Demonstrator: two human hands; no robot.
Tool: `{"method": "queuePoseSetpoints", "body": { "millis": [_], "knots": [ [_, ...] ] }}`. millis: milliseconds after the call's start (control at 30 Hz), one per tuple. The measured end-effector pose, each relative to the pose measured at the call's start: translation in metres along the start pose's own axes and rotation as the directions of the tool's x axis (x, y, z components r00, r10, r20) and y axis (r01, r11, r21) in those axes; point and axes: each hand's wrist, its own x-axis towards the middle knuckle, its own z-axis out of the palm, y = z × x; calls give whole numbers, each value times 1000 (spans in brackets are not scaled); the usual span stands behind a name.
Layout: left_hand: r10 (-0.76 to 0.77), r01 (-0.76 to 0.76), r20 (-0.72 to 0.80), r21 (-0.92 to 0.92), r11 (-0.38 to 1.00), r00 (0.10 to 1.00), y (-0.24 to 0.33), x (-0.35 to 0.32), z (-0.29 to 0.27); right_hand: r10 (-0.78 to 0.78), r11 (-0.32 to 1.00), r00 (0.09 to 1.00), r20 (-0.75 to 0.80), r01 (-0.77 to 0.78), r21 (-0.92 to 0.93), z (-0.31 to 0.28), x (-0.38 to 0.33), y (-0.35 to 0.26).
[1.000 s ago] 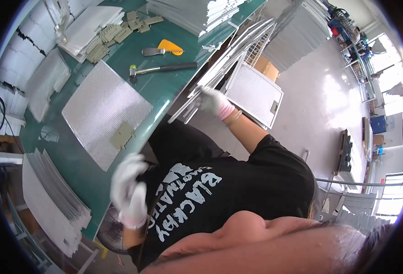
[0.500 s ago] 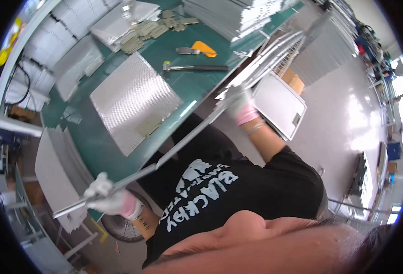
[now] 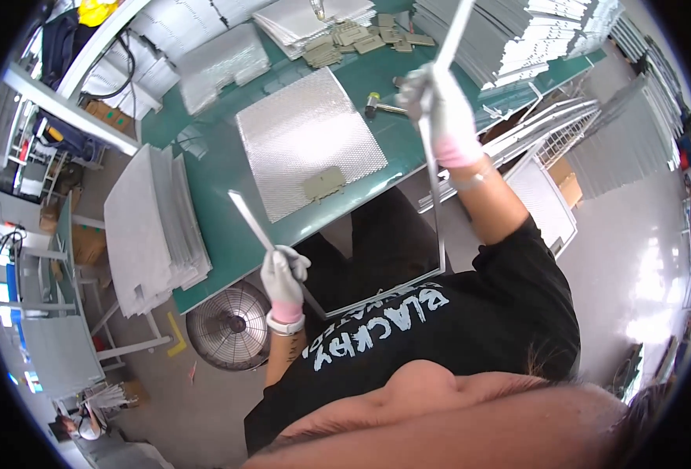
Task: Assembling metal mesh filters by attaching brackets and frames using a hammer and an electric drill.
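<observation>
A thin silver metal frame strip [image 3: 252, 220] stands in an open U shape in front of my body, its bottom bar close to my shirt. My left hand [image 3: 285, 273], in a white and pink glove, is closed around one arm of the U near the table's front edge. Higher up and to the right, my gloved right hand [image 3: 445, 113] grips the other arm, whose end reaches past the top of the view. Beyond the strip, a silver mesh-textured panel [image 3: 298, 129] lies flat on the green table [image 3: 212, 168]. A small olive-grey plate [image 3: 324, 184] rests on its near edge.
A hammer [image 3: 373, 105] lies beside the panel, partly behind my right hand. Several olive-grey plates [image 3: 353, 35] and stacked panels [image 3: 478, 47] fill the table's back. White panels [image 3: 146, 227] lean at the left. A round floor fan [image 3: 236, 322] stands below my left hand.
The strip was one long, nearly straight diagonal piece; now it is bent into a U. Both hands have moved up and away from my body, and the view has shifted.
</observation>
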Motion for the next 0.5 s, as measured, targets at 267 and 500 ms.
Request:
{"method": "queuePoseSetpoints", "body": {
  "millis": [267, 500],
  "knots": [
    [558, -419, 242, 883, 213, 794, 13, 37, 21, 78, 577, 995, -60, -94, -812, -76, 35, 124],
    [-172, 182, -147, 960, 213, 974, -2, 213, 19, 18, 157, 1000, -16, -19, -987, -71, 29, 126]
  ]
}}
